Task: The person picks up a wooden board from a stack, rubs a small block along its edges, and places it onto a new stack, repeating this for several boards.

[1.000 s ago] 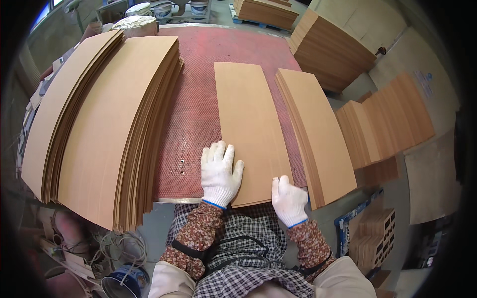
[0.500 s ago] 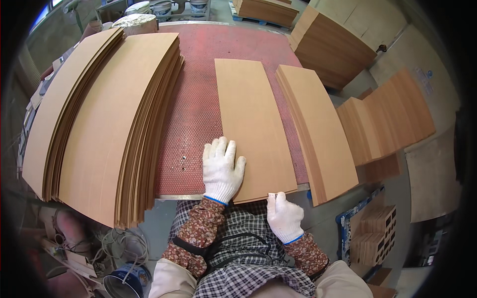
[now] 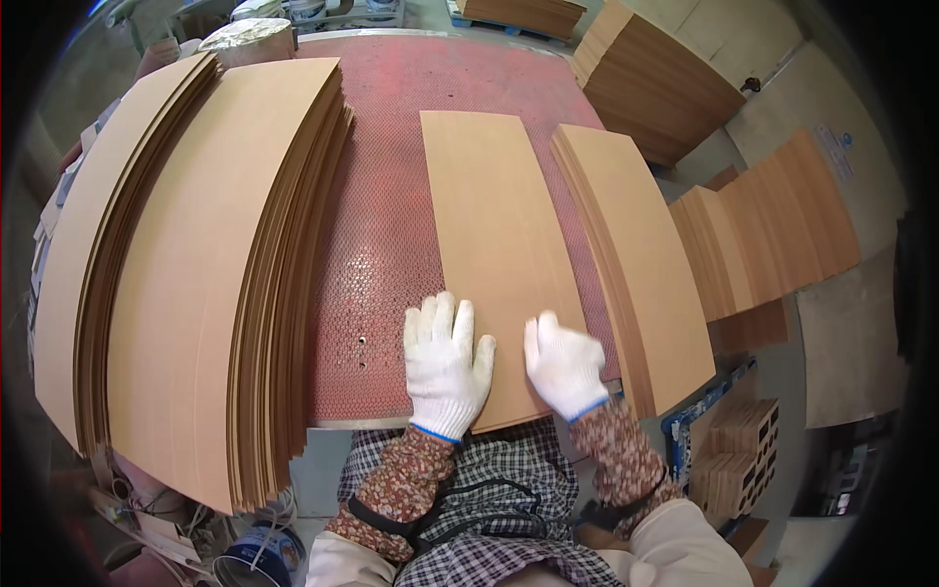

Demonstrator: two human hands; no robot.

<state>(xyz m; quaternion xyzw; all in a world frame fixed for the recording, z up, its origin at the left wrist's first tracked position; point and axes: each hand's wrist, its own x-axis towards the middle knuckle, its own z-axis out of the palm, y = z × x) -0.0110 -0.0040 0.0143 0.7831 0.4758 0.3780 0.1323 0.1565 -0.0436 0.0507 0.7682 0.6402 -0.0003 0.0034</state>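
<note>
A long, thin wood-coloured panel (image 3: 489, 215) lies lengthwise in front of me on the red mesh-patterned tabletop (image 3: 380, 225). My left hand (image 3: 448, 367), in a white knitted glove, rests flat on its near left part with fingers outstretched, partly over the tabletop. Over the panel's near right side is my right hand (image 3: 569, 362), gloved alike, its fingers curled closed. Whatever may be inside those fingers is hidden, and the hand is slightly blurred. To the right stands a low stack of similar panels (image 3: 650, 264).
Two tall stacks of panels, an inner stack (image 3: 210, 254) and an outer stack (image 3: 117, 235), fill the left side. More stacked boards (image 3: 650, 88) stand beyond the far right corner. A blue pallet (image 3: 685, 430) and a blue bucket (image 3: 259, 553) are on the floor.
My right hand has moved forward from the panel's near edge to above its surface, fingers still closed. The left hand stays flat on the panel. The whole view has shifted slightly.
</note>
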